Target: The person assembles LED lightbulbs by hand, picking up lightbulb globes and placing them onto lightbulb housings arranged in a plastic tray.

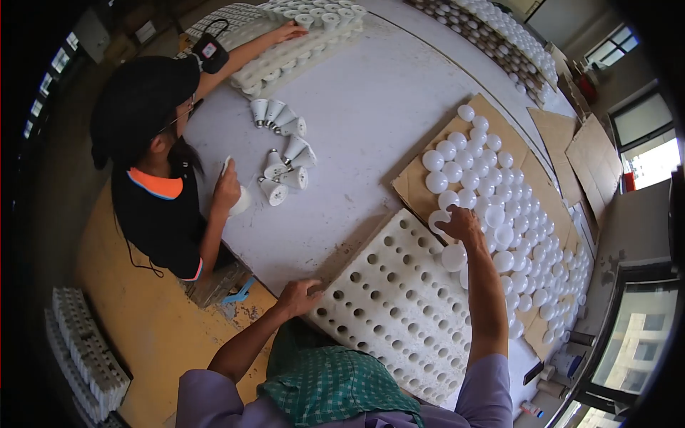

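A pale foam board [399, 299] with rows of round holes lies on the table in front of me. My left hand [298, 298] is at its left corner, thumb and fingers apart, with nothing seen in it. Many white bulb covers [467, 160], smooth and rounded, are crowded on a flat cardboard sheet [416, 187] beyond the board. Among the nearest covers, my right hand [462, 225] reaches down, its fingers bent onto one white bulb cover [438, 222]. Part of that cover is hidden by the fingers.
Across the table's left side, a co-worker [157, 121] reaches toward a tray of bulbs [314, 50]. Several loose bulbs with screw bases [289, 153] lie on the tabletop [364, 114]. More covers [492, 36] are stacked at the far right; holed trays [89, 349] stand at lower left.
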Tool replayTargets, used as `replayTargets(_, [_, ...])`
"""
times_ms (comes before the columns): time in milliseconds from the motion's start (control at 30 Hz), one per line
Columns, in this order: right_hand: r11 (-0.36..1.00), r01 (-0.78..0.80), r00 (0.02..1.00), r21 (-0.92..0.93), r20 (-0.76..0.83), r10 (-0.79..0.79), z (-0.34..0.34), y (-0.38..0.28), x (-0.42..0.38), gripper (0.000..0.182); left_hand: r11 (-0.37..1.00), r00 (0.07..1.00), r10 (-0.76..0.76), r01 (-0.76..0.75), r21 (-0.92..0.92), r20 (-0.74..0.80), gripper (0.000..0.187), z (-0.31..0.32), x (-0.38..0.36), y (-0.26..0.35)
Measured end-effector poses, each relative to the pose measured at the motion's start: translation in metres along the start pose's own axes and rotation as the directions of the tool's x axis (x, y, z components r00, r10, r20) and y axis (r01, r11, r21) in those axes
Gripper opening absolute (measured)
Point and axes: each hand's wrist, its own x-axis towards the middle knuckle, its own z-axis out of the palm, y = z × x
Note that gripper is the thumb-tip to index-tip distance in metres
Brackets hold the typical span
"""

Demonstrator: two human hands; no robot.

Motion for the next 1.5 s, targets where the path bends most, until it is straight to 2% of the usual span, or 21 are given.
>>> replayTargets(67, [0.980, 0.085, 0.996, -0.179, -0.011, -0.088, 0.015, -0.008, 0.015, 0.062, 0.992, 0.937, 0.122, -0.119, 0.029, -0.328, 0.042, -0.024, 0.019, -0.013])
replayTargets(133, [0.977, 0.081, 0.995, -0.199, 0.065, -0.069, 0.018, -0.018, 0.017, 0.067, 0.990, 0.856, 0.139, -0.100, 0.103, -0.497, 0.046, -0.062, 0.047, -0.019])
replayTargets(267, [0.992, 0.029, 0.999, -0.124, 0.031, -0.026, 0.001, -0.014, 0.004, 0.067, 0.905, 0.778, 0.279, -0.017, 0.425, -0.563, 0.058, -0.116, 0.121, -0.061])
replayTargets(333, [0.975, 0.022, 0.995, 0.221, -0.101, 0.000, -0.024, -0.008, -0.018, 0.065, 0.811, 0.828, 0.299, 0.042, 0.583, -0.475, 0.056, -0.127, 0.142, -0.071])
replayTargets(367, [0.745, 0.002, 1.000, 0.667, 0.011, -0.012, -0.037, -0.004, -0.039, 0.067, 0.741, 0.850, 0.304, 0.073, 0.668, -0.430, 0.056, -0.129, 0.150, -0.076])
replayTargets(400, [0.747, -0.019, 1.000, 0.665, 0.008, 0.019, -0.036, 0.002, -0.059, 0.067, 0.745, 0.852, 0.302, 0.069, 0.664, -0.428, 0.051, -0.130, 0.153, -0.077])
replayTargets(433, [0.449, 0.074, 0.997, 0.891, -0.056, -0.054, -0.034, 0.007, -0.082, 0.072, 0.741, 0.844, 0.324, 0.054, 0.669, -0.427, 0.047, -0.129, 0.156, -0.081])
replayTargets(467, [0.083, 0.164, 0.983, 0.983, -0.155, -0.099, -0.030, 0.011, -0.105, 0.076, 0.737, 0.835, 0.346, 0.041, 0.675, -0.428, 0.043, -0.129, 0.159, -0.084])
replayTargets(500, [0.043, 0.177, 0.975, 0.983, -0.169, -0.146, -0.021, 0.016, -0.126, 0.086, 0.725, 0.848, 0.354, 0.019, 0.689, -0.395, 0.040, -0.128, 0.157, -0.085])
replayTargets(600, [0.135, 0.175, 0.984, 0.975, -0.168, -0.061, 0.029, 0.018, -0.179, 0.096, 0.719, 0.878, 0.357, -0.040, 0.693, -0.320, 0.041, -0.120, 0.135, -0.064])
replayTargets(667, [-0.002, 0.111, 0.993, 0.994, -0.111, -0.044, 0.034, -0.006, -0.218, 0.097, 0.785, 0.975, 0.154, -0.021, 0.619, -0.162, 0.051, -0.111, 0.116, -0.041])
replayTargets(700, [-0.137, 0.092, 0.991, 0.986, -0.104, -0.082, 0.044, -0.013, -0.231, 0.099, 0.762, 0.968, 0.204, -0.064, 0.644, -0.145, 0.055, -0.102, 0.113, -0.045])
replayTargets(833, [-0.274, 0.112, 0.984, 0.955, -0.146, -0.105, 0.073, -0.036, -0.263, 0.091, 0.810, 0.960, 0.216, -0.074, 0.581, -0.179, 0.052, -0.071, 0.098, -0.045])
replayTargets(900, [-0.280, 0.118, 0.984, 0.953, -0.150, -0.096, 0.082, -0.039, -0.273, 0.089, 0.986, 0.961, 0.035, 0.011, 0.165, -0.274, 0.049, -0.055, 0.082, -0.021])
replayTargets(967, [-0.266, 0.128, 0.984, 0.955, -0.157, -0.089, 0.086, -0.042, -0.280, 0.086, 0.983, 0.955, 0.176, -0.183, -0.004, -0.240, 0.050, -0.036, 0.058, 0.000])
replayTargets(1033, [-0.229, 0.120, 0.987, 0.966, -0.142, -0.081, 0.078, -0.051, -0.288, 0.083, 0.875, 0.955, 0.254, -0.161, -0.456, 0.150, 0.050, -0.027, 0.023, 0.045])
replayTargets(1067, [-0.189, 0.110, 0.989, 0.976, -0.126, -0.075, 0.073, -0.056, -0.292, 0.081, 0.734, 0.902, 0.318, -0.040, -0.678, 0.292, 0.049, -0.018, 0.006, 0.064])
replayTargets(1200, [-0.023, 0.206, 0.967, 0.978, -0.207, -0.150, 0.066, -0.070, -0.300, 0.076, 0.729, 0.712, 0.532, -0.110, -0.676, 0.458, 0.049, 0.009, -0.018, 0.100])
replayTargets(1333, [0.150, 0.277, 0.946, 0.949, -0.242, -0.217, 0.060, -0.072, -0.307, 0.077, 0.767, 0.676, 0.540, -0.152, -0.623, 0.501, 0.055, 0.015, -0.026, 0.116])
replayTargets(1433, [0.169, 0.281, 0.946, 0.945, -0.243, -0.213, 0.056, -0.078, -0.311, 0.076, 0.824, 0.642, 0.492, -0.125, -0.552, 0.588, 0.059, 0.009, -0.031, 0.127])
replayTargets(1500, [0.207, 0.293, 0.942, 0.933, -0.245, -0.229, 0.058, -0.076, -0.311, 0.076, 0.841, 0.649, 0.512, -0.245, -0.482, 0.563, 0.059, 0.009, -0.032, 0.130])
